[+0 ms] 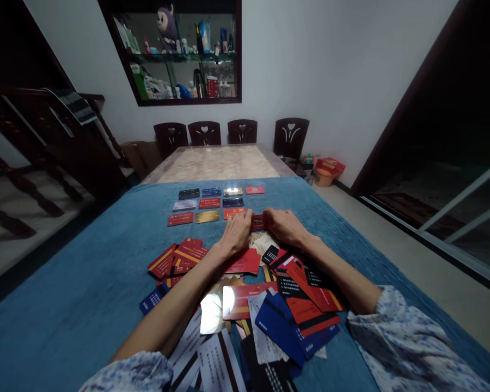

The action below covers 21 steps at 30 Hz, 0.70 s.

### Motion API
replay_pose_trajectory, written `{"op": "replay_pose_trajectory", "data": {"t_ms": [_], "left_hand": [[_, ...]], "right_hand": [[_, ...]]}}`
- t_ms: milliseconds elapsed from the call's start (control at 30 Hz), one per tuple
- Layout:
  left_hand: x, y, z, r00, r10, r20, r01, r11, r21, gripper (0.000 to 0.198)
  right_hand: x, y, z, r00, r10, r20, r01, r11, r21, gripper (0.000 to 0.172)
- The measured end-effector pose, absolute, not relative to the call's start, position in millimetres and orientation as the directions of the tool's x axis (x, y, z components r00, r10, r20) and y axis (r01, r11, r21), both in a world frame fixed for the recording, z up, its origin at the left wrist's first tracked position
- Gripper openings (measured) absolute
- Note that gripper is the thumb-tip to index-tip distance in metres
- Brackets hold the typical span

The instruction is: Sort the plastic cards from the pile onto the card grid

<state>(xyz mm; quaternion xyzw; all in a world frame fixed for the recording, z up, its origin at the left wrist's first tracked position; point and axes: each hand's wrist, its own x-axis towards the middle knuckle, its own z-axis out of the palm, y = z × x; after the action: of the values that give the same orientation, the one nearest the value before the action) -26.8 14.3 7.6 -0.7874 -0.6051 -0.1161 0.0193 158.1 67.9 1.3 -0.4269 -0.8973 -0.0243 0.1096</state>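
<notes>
My left hand (pixel 237 230) and my right hand (pixel 283 225) reach forward over a blue cloth (pixel 85 283), fingers curled, and together pinch a red card (pixel 258 221) between them. Just beyond lies a neat grid of cards (pixel 210 204) in three rows, red, blue, dark and gold. Under and around my forearms spreads a loose pile of cards (pixel 269 305), mostly red, blue, black and white.
Past the cloth the marbled tabletop (pixel 220 162) runs to several dark chairs (pixel 204 132) at the wall. A glass cabinet (pixel 175 51) hangs above. A staircase (pixel 32 163) is on the left, a red and orange basket (pixel 329 170) on the floor at right.
</notes>
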Motion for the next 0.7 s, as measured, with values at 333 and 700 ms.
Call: {"op": "replay_pose_trajectory", "data": {"t_ms": [333,700], "left_hand": [[-27.0,16.3,8.3,0.227,0.952,0.205,0.955,-0.259,0.145,0.038],[-28.2,14.1,15.2,0.250,0.951,0.183,0.953,-0.275,0.124,0.043]], "right_hand": [[157.3,72.7,-4.6,-0.596,0.756,0.270,0.766,0.636,-0.091,0.037],[161.8,74.2,-4.7,-0.619,0.735,0.276,0.765,0.644,-0.001,0.049]]}}
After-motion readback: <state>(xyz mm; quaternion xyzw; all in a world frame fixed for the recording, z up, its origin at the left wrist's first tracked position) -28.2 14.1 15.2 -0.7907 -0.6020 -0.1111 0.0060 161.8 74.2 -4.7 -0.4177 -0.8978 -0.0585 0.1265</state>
